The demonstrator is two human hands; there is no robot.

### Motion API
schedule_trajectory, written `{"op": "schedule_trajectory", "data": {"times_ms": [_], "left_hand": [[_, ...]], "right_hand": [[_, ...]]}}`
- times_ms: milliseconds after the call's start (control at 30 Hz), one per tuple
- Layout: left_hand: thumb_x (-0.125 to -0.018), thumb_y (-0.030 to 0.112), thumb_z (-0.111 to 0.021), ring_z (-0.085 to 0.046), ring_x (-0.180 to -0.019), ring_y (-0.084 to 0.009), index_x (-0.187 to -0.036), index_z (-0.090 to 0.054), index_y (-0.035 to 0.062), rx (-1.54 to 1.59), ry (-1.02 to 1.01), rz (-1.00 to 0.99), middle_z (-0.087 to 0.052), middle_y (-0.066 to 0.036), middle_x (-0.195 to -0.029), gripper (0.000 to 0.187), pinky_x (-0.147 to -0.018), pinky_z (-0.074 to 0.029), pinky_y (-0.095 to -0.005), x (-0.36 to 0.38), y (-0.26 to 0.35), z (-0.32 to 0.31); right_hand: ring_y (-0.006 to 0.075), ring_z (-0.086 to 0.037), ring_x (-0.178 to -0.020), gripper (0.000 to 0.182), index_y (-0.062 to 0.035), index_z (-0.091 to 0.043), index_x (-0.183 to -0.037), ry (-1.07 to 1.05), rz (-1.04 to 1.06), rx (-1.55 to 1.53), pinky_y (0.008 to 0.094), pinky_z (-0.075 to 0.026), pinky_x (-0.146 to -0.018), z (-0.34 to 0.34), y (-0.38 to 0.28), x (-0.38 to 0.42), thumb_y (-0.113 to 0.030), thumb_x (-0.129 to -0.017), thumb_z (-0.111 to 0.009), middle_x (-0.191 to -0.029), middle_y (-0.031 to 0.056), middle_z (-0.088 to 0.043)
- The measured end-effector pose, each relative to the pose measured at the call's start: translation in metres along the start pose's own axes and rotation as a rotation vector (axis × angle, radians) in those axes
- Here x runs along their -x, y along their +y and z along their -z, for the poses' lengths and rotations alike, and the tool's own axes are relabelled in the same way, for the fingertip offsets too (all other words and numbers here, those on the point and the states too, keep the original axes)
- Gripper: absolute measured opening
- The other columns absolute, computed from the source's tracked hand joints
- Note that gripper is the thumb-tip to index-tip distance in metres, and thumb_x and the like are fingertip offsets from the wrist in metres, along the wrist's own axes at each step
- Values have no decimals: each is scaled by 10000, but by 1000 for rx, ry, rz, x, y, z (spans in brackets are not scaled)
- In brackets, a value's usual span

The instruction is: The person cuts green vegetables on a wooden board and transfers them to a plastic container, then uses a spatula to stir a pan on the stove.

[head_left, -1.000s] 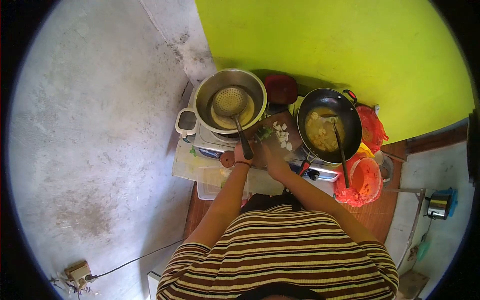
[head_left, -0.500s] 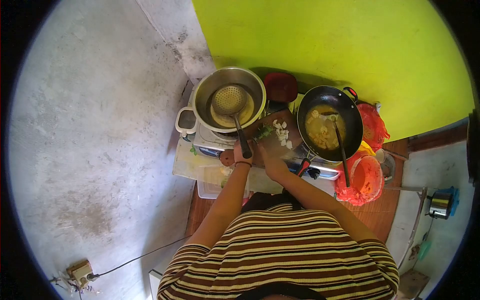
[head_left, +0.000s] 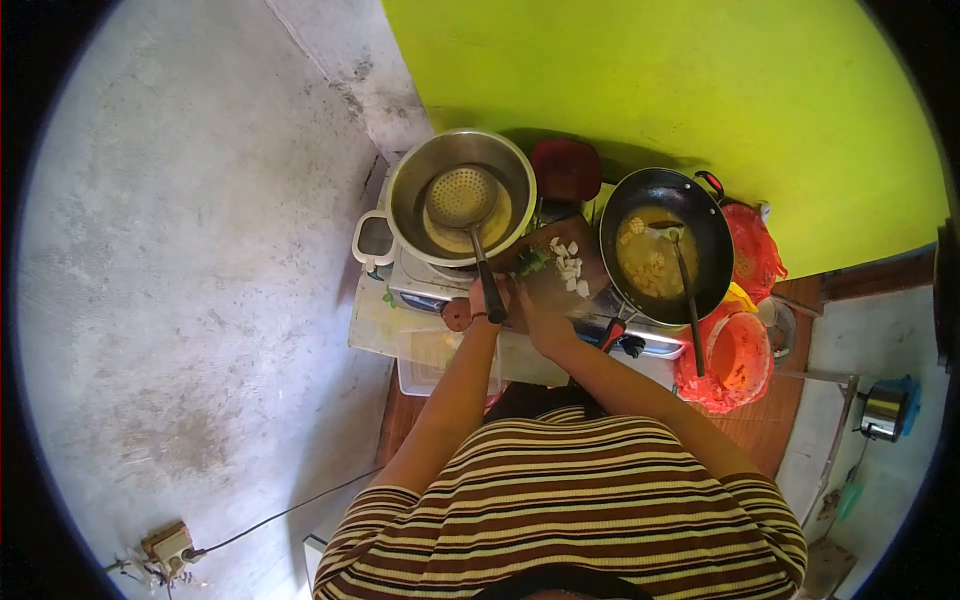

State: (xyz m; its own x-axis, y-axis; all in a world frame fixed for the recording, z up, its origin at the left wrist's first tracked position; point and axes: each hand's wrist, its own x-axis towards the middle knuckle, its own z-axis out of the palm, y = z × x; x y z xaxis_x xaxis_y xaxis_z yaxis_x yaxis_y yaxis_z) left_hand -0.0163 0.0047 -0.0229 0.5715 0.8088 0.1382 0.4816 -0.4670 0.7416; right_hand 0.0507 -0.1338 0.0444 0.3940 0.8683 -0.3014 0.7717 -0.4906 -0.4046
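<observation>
brown board (head_left: 549,287) lies at my left hand (head_left: 477,299) and right hand (head_left: 539,321); both barely shift from a moment ago, so work there seems ongoing; i cannot tell whether they clamp anything; beyond them, one pot (head_left: 406,188), one skimmer (head_left: 462,196), one wok (head_left: 713,232), uncountable white pieces (head_left: 571,268)

We observe the left forearm (head_left: 452,395) and right forearm (head_left: 640,393) extended forward, converging; the left hand (head_left: 478,299) and right hand (head_left: 540,325) sit near each other. We cannot discern either grip.
</observation>
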Motion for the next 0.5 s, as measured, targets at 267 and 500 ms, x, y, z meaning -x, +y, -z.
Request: {"op": "schedule_trajectory", "data": {"times_ms": [267, 500], "left_hand": [[-722, 133, -589, -629, -716, -337, -763, -666, 38, 33, -35, 95, -643, -168, -748, 129, -668, -504, -372, 0, 14, 10], [-729, 122, -597, -623, -706, -311, -760, -658, 72, 148, 137, 33, -644, -134, -738, 85, -654, -499, -361, 6, -34, -31]], "right_hand": [[375, -630, -663, 779, -170, -32, -1432, -59, 7, -38, 455, -516, -593, 5, -7, -20, -78, -798, -476, -764, 260, -620], [396, -609, -669, 751, -87, -74, -1417, -49, -55, -19, 465, -486, -623, 15, -14, 4, -32, -778, -466, -786, 284, -595]]}}
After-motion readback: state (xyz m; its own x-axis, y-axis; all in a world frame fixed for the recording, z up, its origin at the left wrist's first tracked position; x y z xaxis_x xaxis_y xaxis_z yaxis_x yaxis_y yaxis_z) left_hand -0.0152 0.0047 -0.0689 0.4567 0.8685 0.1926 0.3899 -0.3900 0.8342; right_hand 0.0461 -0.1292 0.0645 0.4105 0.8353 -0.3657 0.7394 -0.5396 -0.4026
